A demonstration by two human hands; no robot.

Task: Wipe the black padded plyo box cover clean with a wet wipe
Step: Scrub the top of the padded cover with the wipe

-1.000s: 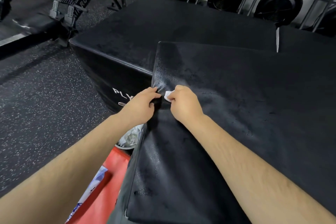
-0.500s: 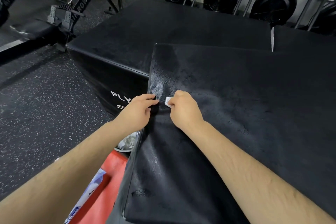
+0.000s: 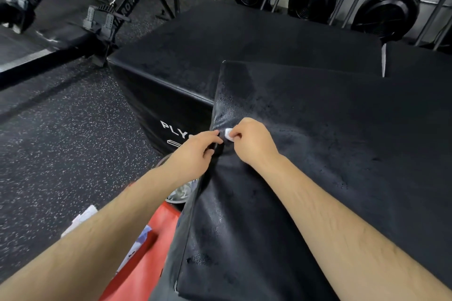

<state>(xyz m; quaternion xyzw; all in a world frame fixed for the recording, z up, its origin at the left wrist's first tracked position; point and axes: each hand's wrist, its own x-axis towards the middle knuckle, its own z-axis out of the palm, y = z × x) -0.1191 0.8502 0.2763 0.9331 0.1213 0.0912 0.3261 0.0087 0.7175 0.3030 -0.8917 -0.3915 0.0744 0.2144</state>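
The black padded plyo box cover (image 3: 330, 154) fills the right half of the head view, its surface scuffed and shiny near the left edge. My right hand (image 3: 252, 140) pinches a small folded white wet wipe (image 3: 228, 134) against the cover close to that left edge. My left hand (image 3: 195, 151) grips the cover's edge right beside the wipe, bunching the material into a fold. Most of the wipe is hidden under my right fingers.
A second black box marked "PLY" (image 3: 171, 95) stands behind and to the left. A red object (image 3: 146, 264) with a wipe packet (image 3: 137, 247) lies by my left forearm. Rowing machines (image 3: 105, 19) and fan wheels (image 3: 386, 12) stand on the speckled rubber floor (image 3: 61, 154).
Both hands stay together at the cover's left edge; the wipe has made only a small rubbing shift. My head has moved slightly, shifting the view.
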